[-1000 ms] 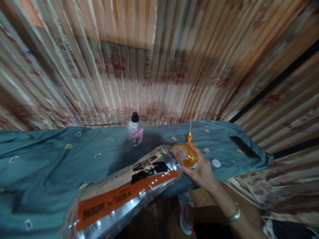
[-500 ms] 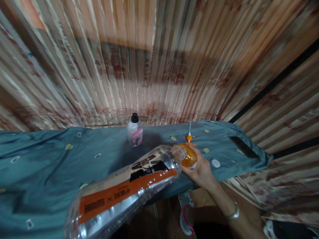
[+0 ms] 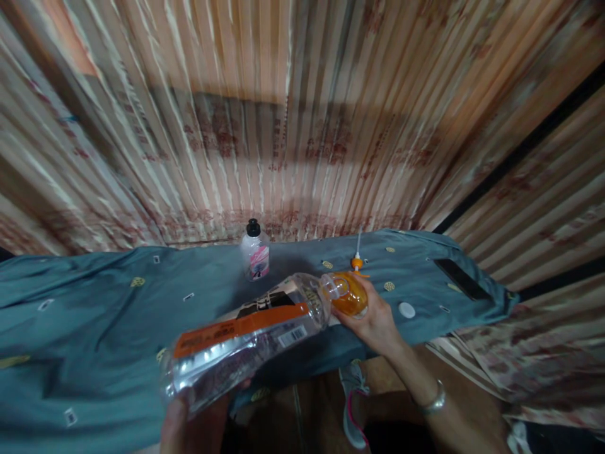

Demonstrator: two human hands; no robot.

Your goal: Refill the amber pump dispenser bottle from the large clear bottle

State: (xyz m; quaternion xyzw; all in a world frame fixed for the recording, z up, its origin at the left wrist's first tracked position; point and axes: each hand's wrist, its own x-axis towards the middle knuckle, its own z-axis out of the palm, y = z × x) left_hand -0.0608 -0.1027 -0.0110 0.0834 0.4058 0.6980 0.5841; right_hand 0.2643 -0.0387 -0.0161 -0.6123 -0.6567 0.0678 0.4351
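Observation:
My right hand is closed around a small bottle of orange liquid. That bottle lies tilted, its clear neck pointing left against the mouth end of a large clear plastic bottle with an orange and black label. Whether the neck sits inside the large bottle's mouth, I cannot tell. My left hand grips the large bottle near its base, thumb on the near side and the other fingers mostly hidden underneath. The large bottle slants, base low at the left, and looks mostly see-through.
On the teal cloth stands a clear bottle with a black cap. An orange pump top with a white tube, a round white cap and a flat black slab lie to the right. A patterned curtain hangs behind.
The large bottle's base has moved up and right, and it has rolled so a barcode now shows. My left hand has come into view at its base. The orange bottle shifted slightly left.

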